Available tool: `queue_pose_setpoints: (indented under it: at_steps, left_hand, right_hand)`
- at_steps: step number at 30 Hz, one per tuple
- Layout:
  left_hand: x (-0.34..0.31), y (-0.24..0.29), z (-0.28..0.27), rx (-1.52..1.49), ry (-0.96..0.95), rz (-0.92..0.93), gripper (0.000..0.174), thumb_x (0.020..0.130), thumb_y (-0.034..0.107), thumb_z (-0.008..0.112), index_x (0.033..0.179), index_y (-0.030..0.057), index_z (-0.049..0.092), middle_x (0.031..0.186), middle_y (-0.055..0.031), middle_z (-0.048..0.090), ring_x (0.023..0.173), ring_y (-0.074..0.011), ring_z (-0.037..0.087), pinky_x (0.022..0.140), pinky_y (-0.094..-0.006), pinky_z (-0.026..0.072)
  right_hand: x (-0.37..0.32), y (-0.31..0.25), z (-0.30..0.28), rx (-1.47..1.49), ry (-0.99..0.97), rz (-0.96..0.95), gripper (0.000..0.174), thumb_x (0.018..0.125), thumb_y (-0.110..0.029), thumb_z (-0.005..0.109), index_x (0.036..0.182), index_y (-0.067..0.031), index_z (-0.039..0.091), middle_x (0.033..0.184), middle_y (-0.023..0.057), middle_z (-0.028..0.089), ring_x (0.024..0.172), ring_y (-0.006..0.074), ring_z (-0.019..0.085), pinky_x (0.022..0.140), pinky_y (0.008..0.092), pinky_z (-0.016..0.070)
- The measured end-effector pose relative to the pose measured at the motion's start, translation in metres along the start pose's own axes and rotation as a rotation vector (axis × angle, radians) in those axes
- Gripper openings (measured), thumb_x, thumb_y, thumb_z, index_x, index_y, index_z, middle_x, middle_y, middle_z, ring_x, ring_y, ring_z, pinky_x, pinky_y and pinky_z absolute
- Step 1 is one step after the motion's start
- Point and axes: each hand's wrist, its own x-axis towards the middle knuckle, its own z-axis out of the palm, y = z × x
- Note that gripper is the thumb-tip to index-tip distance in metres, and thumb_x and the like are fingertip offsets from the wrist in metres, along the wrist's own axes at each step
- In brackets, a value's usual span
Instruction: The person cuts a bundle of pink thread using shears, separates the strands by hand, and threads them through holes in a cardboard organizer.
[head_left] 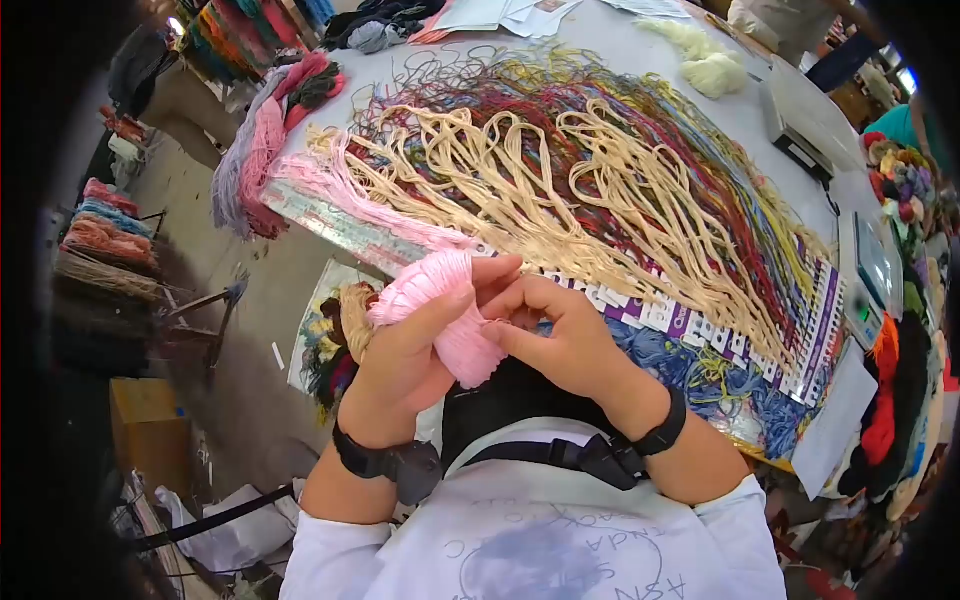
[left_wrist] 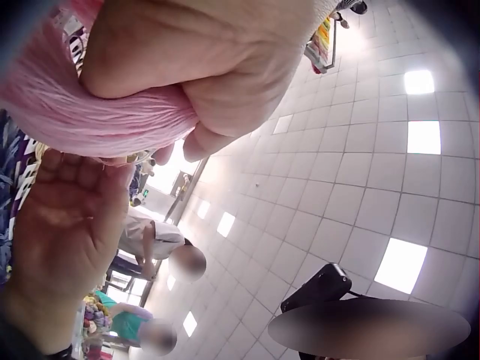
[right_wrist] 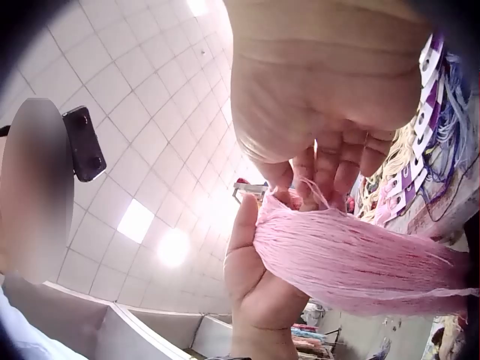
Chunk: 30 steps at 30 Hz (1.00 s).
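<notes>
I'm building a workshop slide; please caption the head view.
Left hand gripping a pink yarn bundle, right hand at its edge, beside a table spread with cream strands over multicoloured strands.

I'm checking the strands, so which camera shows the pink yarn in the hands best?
The right wrist view: the pink yarn appears large, its strands distinct and largely uncovered. The head view shows it smaller, with the left hand partly covering it. The left wrist view is close, but that hand hides part.

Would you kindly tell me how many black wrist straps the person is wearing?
2: one strap behind the left hand, which grips the pale pink yarn skein; another strap behind the right hand.
</notes>
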Motion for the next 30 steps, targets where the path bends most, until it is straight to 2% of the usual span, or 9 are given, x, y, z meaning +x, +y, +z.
queue_pose_setpoints:
  at_steps: [7,9,15,16,18,25,27,28,30]
  left_hand:
    - [0.001,-0.003,-0.013,-0.004,0.080,0.041,0.044,0.090,0.021,0.055,0.124,-0.0064,0.048,0.120,-0.0158,0.055,0.109,-0.0233,0.055,0.094,-0.0358,0.0433]
    - [-0.001,0.000,-0.011,-0.009,0.069,0.023,0.044,0.088,0.017,0.057,0.124,-0.0059,0.047,0.111,-0.0159,0.059,0.102,-0.0230,0.059,0.088,-0.0348,0.0473]
    - [-0.007,0.003,-0.018,0.151,0.093,-0.002,0.046,0.085,0.010,0.061,0.125,-0.0057,0.046,0.087,-0.0100,0.062,0.077,-0.0163,0.062,0.068,-0.0285,0.0494]
    - [-0.008,0.003,-0.018,0.147,0.096,-0.005,0.046,0.085,0.010,0.061,0.125,-0.0057,0.046,0.087,-0.0100,0.062,0.077,-0.0163,0.062,0.068,-0.0285,0.0494]
    - [-0.009,0.004,-0.017,0.193,0.095,-0.026,0.047,0.082,0.011,0.063,0.125,-0.0026,0.048,0.101,-0.0148,0.062,0.087,-0.0205,0.062,0.077,-0.0313,0.0504]
    - [-0.011,-0.001,-0.015,0.191,0.113,-0.043,0.048,0.082,0.009,0.064,0.125,-0.0024,0.048,0.106,-0.0159,0.062,0.093,-0.0215,0.062,0.081,-0.0335,0.0506]
    - [-0.012,-0.001,-0.012,0.183,0.121,-0.039,0.046,0.084,0.008,0.062,0.125,-0.0045,0.046,0.083,-0.0068,0.061,0.070,-0.0118,0.059,0.062,-0.0254,0.0479]
    - [-0.012,-0.001,-0.014,0.182,0.124,-0.041,0.046,0.084,0.008,0.062,0.125,-0.0045,0.046,0.083,-0.0068,0.061,0.070,-0.0118,0.059,0.062,-0.0254,0.0479]
    - [-0.014,-0.001,-0.017,0.189,0.124,-0.068,0.048,0.081,0.009,0.064,0.124,-0.0026,0.048,0.106,-0.0153,0.062,0.093,-0.0214,0.062,0.081,-0.0336,0.0506]
  right_hand:
    - [0.002,0.015,-0.003,0.117,-0.008,-0.022,0.010,0.083,-0.011,0.063,0.087,-0.0032,0.058,0.081,-0.0006,0.057,0.068,0.0062,0.050,0.063,0.0215,0.0412]
    - [0.000,0.009,-0.002,0.387,0.019,0.146,0.008,0.087,-0.010,0.059,0.088,-0.0032,0.055,0.081,-0.0009,0.057,0.068,0.0054,0.049,0.062,0.0192,0.0399]
    - [-0.010,-0.004,-0.002,0.419,-0.054,0.173,0.007,0.089,-0.008,0.057,0.090,-0.0011,0.054,0.082,-0.0001,0.058,0.073,0.0043,0.053,0.063,0.0188,0.0412]
    - [-0.011,-0.002,-0.002,0.400,-0.055,0.150,0.007,0.089,-0.007,0.057,0.091,-0.0006,0.054,0.082,0.0000,0.059,0.074,0.0045,0.054,0.064,0.0191,0.0415]
    - [-0.014,-0.004,0.000,0.404,-0.050,0.152,0.007,0.089,-0.007,0.057,0.091,-0.0005,0.054,0.082,-0.0001,0.059,0.074,0.0042,0.053,0.063,0.0187,0.0412]
    - [-0.023,-0.002,0.000,0.412,-0.040,0.162,0.006,0.089,-0.005,0.056,0.091,-0.0006,0.054,0.081,-0.0015,0.057,0.073,0.0025,0.051,0.063,0.0176,0.0403]
    - [-0.024,-0.002,0.002,0.418,-0.028,0.156,0.005,0.089,-0.005,0.055,0.091,-0.0006,0.053,0.081,-0.0012,0.057,0.073,0.0028,0.052,0.063,0.0179,0.0405]
    - [-0.024,-0.002,0.003,0.424,-0.018,0.149,0.005,0.089,-0.005,0.055,0.092,-0.0007,0.053,0.081,-0.0009,0.057,0.073,0.0031,0.052,0.064,0.0182,0.0408]
    - [-0.025,-0.004,0.004,0.436,-0.021,0.146,0.005,0.089,-0.004,0.054,0.092,-0.0006,0.053,0.082,-0.0002,0.057,0.074,0.0037,0.052,0.064,0.0186,0.0414]
